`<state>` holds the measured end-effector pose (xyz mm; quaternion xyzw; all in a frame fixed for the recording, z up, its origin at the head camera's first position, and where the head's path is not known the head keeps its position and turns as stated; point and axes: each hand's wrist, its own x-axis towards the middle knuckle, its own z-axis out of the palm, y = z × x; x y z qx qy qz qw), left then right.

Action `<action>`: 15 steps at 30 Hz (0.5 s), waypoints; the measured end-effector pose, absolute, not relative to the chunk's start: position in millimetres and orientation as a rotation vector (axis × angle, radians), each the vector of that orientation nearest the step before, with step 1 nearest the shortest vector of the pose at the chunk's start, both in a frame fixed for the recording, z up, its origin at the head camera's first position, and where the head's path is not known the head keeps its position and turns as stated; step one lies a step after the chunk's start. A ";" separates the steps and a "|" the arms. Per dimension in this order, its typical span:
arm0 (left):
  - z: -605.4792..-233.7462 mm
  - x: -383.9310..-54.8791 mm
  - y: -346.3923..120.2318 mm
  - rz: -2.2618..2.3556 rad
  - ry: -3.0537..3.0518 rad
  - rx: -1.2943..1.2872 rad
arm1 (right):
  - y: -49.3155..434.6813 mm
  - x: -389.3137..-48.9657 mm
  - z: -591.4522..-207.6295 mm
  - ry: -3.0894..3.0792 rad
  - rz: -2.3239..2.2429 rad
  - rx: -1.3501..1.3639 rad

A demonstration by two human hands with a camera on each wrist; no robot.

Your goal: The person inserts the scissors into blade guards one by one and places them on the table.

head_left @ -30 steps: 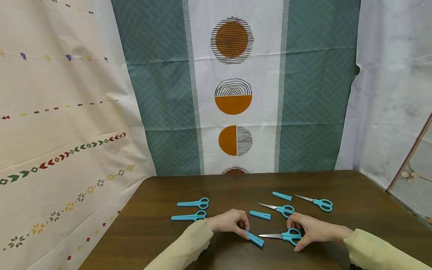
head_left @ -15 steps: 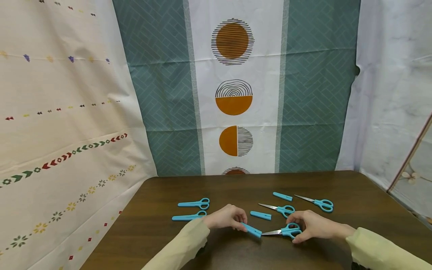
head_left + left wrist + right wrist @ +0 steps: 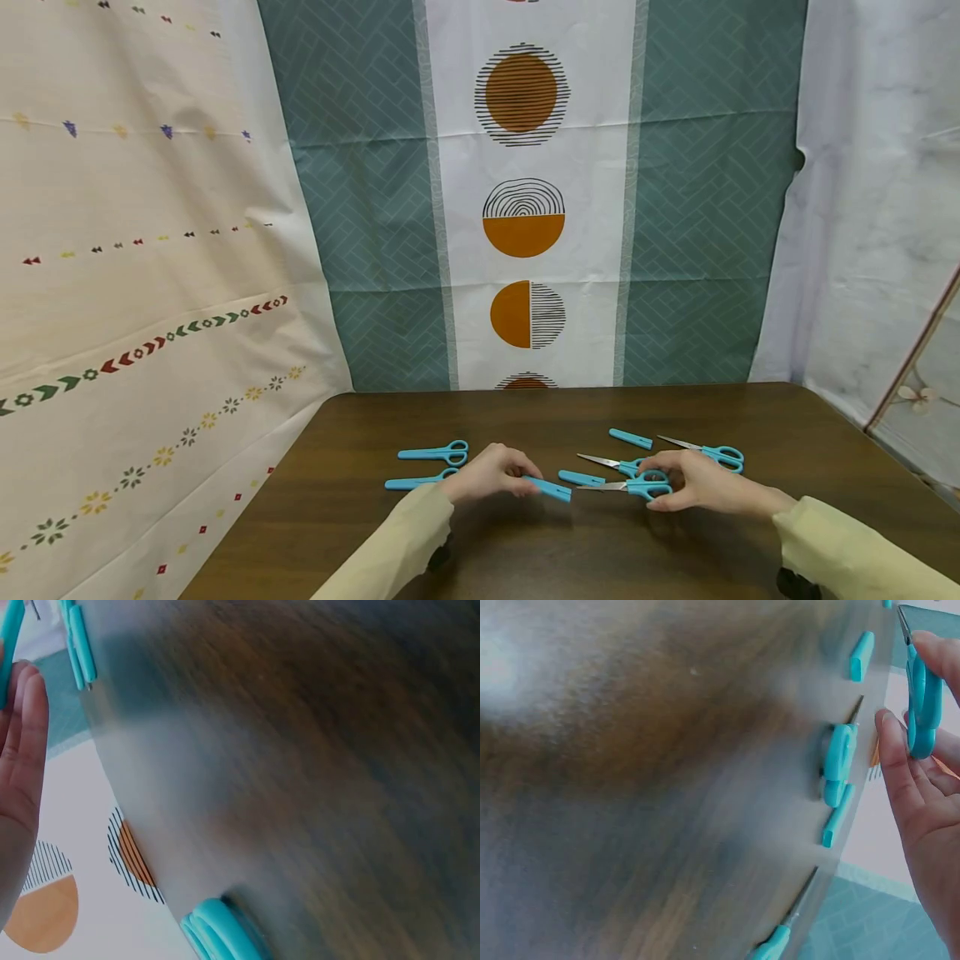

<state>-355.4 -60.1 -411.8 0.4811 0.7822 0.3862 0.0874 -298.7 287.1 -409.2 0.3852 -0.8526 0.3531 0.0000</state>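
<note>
My left hand (image 3: 491,475) pinches one end of a light blue scissors sheath (image 3: 550,489), its other end pointing right. By the handles, my right hand (image 3: 701,483) grips bare scissors (image 3: 636,487), blades toward the sheath with a small gap between. In the right wrist view the held scissors (image 3: 925,705) appear raised above the table, thumb and fingers at the handles. The held sheath (image 3: 9,652) shows at the left wrist view's edge. Behind the held pair lie a loose sheath (image 3: 581,478) and uncovered scissors (image 3: 611,462), partly hidden by the right hand.
Two sheathed scissors lie left of my left hand, one farther back (image 3: 432,454) and one nearer (image 3: 416,482). Back right on the brown table (image 3: 555,558) are another sheath (image 3: 631,438) and bare scissors (image 3: 723,455). Curtains (image 3: 375,250) stand behind the table.
Both hands have moved up and away from the body, carrying the sheath and the scissors. The left hand has also shifted left; the sheath now lies more level and in line with the blades.
</note>
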 end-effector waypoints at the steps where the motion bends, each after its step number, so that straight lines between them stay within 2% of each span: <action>1: -411.1 -355.0 -60.6 1.164 2.339 1.430 | 287.1 -299.1 -408.4 -2.679 1.135 1.206; 7: -399.2 -344.6 -62.7 1.258 2.313 1.401 | 286.4 -299.5 -405.2 -2.672 1.249 1.204; 15: -397.7 -342.0 -65.3 1.381 2.217 1.318 | 283.9 -303.2 -403.5 -2.627 1.162 1.140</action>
